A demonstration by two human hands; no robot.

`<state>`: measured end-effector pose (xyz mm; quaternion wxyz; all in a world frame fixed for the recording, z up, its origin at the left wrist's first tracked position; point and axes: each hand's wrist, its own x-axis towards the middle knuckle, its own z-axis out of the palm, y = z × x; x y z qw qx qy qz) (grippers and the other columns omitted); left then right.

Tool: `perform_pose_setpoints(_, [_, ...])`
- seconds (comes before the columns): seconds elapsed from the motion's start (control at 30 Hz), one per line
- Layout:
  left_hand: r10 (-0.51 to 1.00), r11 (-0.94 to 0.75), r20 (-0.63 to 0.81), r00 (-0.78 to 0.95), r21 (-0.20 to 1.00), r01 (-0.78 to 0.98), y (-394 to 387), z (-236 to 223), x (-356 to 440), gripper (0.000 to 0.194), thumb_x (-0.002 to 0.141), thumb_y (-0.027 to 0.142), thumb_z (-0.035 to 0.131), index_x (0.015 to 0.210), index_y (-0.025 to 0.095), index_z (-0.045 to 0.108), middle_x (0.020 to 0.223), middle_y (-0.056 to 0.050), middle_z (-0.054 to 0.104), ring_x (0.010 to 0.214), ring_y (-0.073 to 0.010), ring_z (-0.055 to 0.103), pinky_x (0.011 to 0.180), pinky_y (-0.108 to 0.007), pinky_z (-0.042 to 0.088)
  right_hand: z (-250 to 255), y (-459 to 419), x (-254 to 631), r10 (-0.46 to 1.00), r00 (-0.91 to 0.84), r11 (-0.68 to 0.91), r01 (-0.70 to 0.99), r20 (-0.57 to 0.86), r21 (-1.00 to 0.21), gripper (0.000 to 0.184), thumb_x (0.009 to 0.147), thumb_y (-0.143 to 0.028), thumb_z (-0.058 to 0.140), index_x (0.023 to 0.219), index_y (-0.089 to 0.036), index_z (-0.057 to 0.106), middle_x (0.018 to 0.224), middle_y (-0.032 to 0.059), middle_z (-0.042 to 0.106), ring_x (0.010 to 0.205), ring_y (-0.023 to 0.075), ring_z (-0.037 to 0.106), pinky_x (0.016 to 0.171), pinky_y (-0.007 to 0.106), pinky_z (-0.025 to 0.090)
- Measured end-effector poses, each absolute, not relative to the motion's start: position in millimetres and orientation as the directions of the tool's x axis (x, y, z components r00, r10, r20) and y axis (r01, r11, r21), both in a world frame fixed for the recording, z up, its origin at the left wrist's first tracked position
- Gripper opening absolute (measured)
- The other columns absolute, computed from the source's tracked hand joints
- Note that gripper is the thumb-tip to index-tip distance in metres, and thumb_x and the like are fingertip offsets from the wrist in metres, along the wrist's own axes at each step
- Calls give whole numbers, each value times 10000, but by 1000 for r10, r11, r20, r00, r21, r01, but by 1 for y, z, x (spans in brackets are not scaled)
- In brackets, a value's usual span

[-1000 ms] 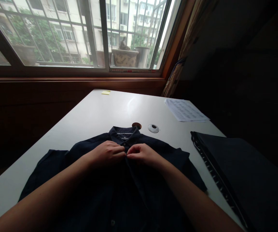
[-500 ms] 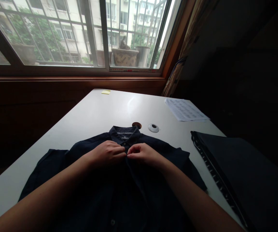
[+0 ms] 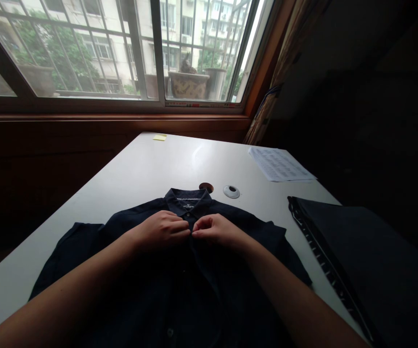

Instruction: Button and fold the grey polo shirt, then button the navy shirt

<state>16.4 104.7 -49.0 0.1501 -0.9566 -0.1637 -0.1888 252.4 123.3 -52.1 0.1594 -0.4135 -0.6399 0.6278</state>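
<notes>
A dark navy shirt (image 3: 194,285) lies front up on the white table, its collar (image 3: 188,202) pointing away from me. One small button (image 3: 188,214) shows at the neck. Just below it, my left hand (image 3: 163,228) is closed on the front edge of the shirt, knuckles up. My right hand (image 3: 218,229) pinches the same front edge from the other side, thumb and forefinger together. The two sets of fingertips almost touch. What lies between them, cloth or a button, is too small and dark to make out. Another button (image 3: 171,332) shows lower down the front.
On the right of the white table (image 3: 180,159) lies a black folded item (image 3: 354,241) with a light-marked edge. Printed papers (image 3: 279,164) rest at the far right. A yellow sticky note (image 3: 159,137), a cable hole (image 3: 206,187) and a round grommet (image 3: 231,192) are farther back.
</notes>
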Motion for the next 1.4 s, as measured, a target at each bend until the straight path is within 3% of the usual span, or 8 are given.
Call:
perform_pose_setpoints(0.5, [315,-890,476,821,-152,429,104,-55,21,252,968,190,489,717,185,471,664,29,514,515,-94,450,496,-259,344,-51,123,253,714,-628,-131,314,-309,-940,272,714,-379,809,845,-150,741,704,-15,648,568,90,525,546,213,408])
perform_pose_setpoints(1.4, [314,-898,456,833,-143,417,105,-50,19,236,977,194,480,743,185,508,677,21,528,532,-107,468,520,-277,357,-52,122,254,719,-633,-77,337,-287,-938,276,747,-371,805,909,-159,735,743,-9,657,566,94,559,522,205,425])
